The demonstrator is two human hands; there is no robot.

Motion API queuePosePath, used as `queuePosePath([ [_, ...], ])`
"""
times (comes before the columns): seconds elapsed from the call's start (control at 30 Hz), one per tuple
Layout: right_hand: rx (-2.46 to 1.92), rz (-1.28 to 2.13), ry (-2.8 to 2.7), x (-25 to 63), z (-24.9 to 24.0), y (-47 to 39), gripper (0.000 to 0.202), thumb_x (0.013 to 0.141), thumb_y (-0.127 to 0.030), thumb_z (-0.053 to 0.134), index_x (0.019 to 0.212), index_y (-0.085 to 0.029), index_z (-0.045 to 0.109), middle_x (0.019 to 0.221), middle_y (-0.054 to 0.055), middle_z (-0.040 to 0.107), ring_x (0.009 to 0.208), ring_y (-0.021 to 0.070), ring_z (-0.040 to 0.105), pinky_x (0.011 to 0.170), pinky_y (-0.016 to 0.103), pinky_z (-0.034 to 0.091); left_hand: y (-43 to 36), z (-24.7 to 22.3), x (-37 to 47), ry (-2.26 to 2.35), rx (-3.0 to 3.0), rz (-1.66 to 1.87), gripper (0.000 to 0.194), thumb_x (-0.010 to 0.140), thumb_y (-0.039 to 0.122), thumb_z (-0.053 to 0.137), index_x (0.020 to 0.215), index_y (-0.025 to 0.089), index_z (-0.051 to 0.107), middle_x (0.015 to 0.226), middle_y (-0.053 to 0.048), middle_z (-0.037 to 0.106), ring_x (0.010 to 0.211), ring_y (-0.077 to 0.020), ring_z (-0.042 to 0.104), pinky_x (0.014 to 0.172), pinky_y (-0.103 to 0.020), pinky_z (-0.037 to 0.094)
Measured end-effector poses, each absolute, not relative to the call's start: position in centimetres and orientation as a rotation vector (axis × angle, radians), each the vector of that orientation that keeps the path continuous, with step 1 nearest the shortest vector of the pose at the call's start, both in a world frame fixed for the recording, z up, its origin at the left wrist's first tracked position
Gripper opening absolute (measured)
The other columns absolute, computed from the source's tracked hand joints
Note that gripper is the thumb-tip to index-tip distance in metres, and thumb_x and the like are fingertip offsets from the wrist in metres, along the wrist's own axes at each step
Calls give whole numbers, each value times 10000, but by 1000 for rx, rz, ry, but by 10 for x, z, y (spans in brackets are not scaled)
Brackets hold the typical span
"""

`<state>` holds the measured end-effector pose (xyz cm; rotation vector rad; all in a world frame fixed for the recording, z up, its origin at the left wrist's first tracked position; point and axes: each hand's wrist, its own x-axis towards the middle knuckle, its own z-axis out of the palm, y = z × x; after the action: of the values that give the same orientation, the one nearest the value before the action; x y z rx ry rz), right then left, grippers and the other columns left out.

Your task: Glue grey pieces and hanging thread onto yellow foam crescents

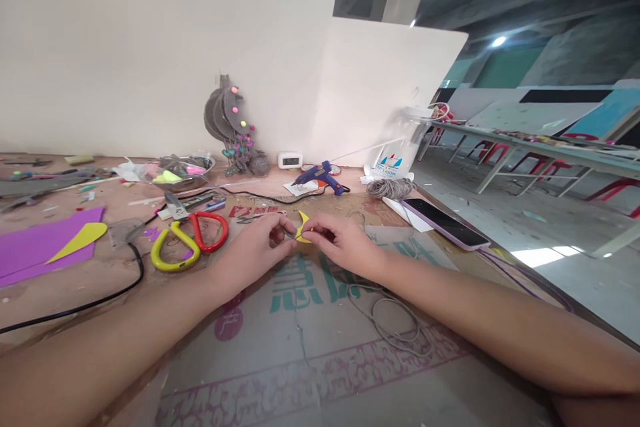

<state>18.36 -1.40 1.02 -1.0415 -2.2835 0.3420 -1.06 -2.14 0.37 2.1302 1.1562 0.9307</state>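
A small yellow crescent-shaped piece (303, 219) stands between my two hands above the plastic-covered work surface. My right hand (347, 245) pinches it at its lower right edge, thumb and forefinger together. On the other side, the fingers of my left hand (260, 248) are closed on what looks like a thin grey cord, close against the yellow piece. The fingertips nearly meet and hide much of the grip. Loose loops of grey cord (395, 327) lie on the printed plastic sheet (250, 360) below my right forearm.
Left of my hands lie scissors (193, 240) with yellow and red handles, and purple sheets (30, 247) under a yellow cutout (83, 240). Behind are a blue glue gun (323, 177), a cord bundle (390, 188), a decorated grey piece (225, 117) and a bowl (175, 180). A phone (445, 221) lies right.
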Motion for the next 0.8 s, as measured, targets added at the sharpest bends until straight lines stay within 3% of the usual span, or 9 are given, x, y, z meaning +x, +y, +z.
queuePosePath([
  [0.27,-1039,319,-2287,186,8,-10,202,879,-333,457,869,-185,594,685,-2,589,581,95,466,536,209,309,-20,0,-11,1140,2153,916,232,773,360,552,948,208,548,744,17,542,662,-129,513,574,-241,399],
  [0.67,-1018,315,-2342,185,9,-9,173,885,-283,434,871,-179,571,764,12,599,670,112,505,605,220,342,-22,4,-10,1149,2205,848,145,781,286,516,894,204,555,716,24,565,625,-120,522,568,-235,406],
  [0.8,-1083,330,-2329,186,7,-4,162,880,-275,433,852,-175,558,755,11,586,667,114,499,601,220,342,-24,8,-10,1145,2232,855,165,824,277,454,924,209,567,800,9,604,701,-132,555,631,-248,428],
])
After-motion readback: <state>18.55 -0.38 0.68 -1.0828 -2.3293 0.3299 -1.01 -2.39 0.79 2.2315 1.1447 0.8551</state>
